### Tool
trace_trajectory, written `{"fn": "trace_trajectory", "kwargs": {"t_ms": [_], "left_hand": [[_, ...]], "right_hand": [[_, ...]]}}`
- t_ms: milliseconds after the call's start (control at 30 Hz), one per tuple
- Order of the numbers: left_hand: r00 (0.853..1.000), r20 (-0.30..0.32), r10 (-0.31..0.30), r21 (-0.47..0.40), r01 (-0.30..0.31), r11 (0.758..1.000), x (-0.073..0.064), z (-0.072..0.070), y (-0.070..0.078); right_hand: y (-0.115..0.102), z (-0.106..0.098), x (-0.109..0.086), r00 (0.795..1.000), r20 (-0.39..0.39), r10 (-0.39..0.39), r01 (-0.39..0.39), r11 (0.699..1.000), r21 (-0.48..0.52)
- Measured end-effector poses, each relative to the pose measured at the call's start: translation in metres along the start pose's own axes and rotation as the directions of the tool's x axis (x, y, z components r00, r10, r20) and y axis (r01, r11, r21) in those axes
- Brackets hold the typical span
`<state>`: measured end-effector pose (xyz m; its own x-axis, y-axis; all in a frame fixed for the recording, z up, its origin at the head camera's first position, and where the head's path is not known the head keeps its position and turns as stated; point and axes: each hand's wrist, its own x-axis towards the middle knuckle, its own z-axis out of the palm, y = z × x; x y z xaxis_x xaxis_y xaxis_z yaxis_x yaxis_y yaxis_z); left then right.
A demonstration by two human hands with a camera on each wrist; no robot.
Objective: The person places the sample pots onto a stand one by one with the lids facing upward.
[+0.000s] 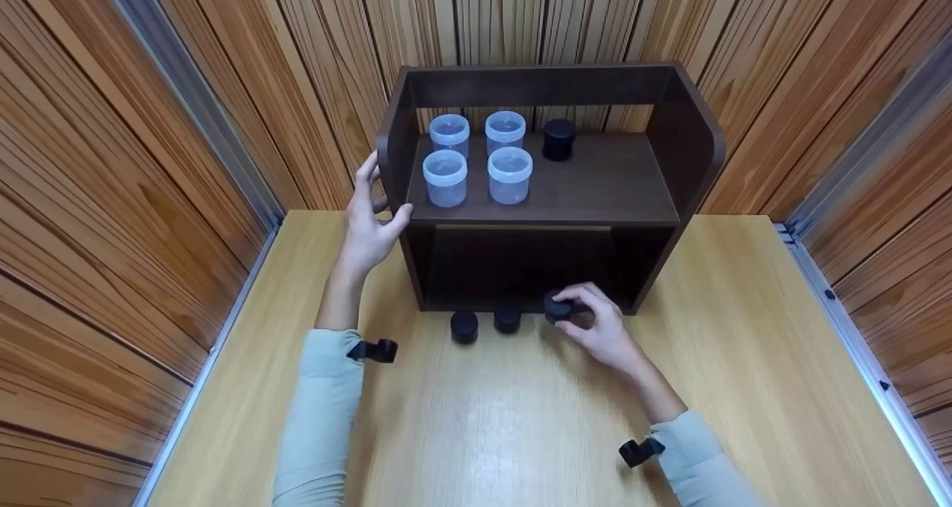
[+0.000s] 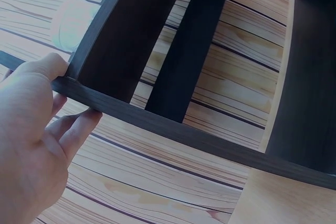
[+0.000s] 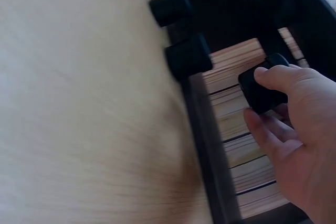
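Observation:
In the head view, my left hand grips the left side panel of a dark brown two-tier shelf, its thumb at the panel's front edge. My right hand pinches a small black lidded jar between thumb and fingers, by the front of the lower compartment. To the left of it, a black jar and another black jar stand on the table in front of the shelf. On the upper tier are several translucent lidded jars at the left and one black jar behind, right of them.
The shelf stands on a light wooden table, close to a wood-plank back wall. Plank side walls with metal rails bound the table. The shelf's raised side panels flank the upper tier.

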<state>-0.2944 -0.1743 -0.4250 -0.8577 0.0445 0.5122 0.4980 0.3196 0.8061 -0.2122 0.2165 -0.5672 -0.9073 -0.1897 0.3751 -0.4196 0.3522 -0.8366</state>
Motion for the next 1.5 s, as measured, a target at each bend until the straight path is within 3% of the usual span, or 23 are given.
{"fn": "trace_trajectory", "kwargs": {"t_ms": [267, 667, 1500], "left_hand": [[1.000, -0.006, -0.008, 0.011, 0.008, 1.000, -0.001, -0.001, -0.001], [1.000, -0.006, -0.014, 0.016, 0.014, 1.000, -0.002, 0.000, 0.002], [1.000, -0.012, 0.006, 0.010, -0.006, 1.000, 0.000, 0.000, 0.003]], "right_hand": [[-0.017, -0.014, -0.001, 0.998, 0.033, -0.046, 0.045, 0.999, 0.015], [-0.043, -0.038, 0.002, 0.996, -0.004, -0.086, 0.086, 0.996, 0.016], [-0.097, -0.077, 0.024, 0.981, 0.119, -0.154, 0.152, 0.988, 0.028]]}}
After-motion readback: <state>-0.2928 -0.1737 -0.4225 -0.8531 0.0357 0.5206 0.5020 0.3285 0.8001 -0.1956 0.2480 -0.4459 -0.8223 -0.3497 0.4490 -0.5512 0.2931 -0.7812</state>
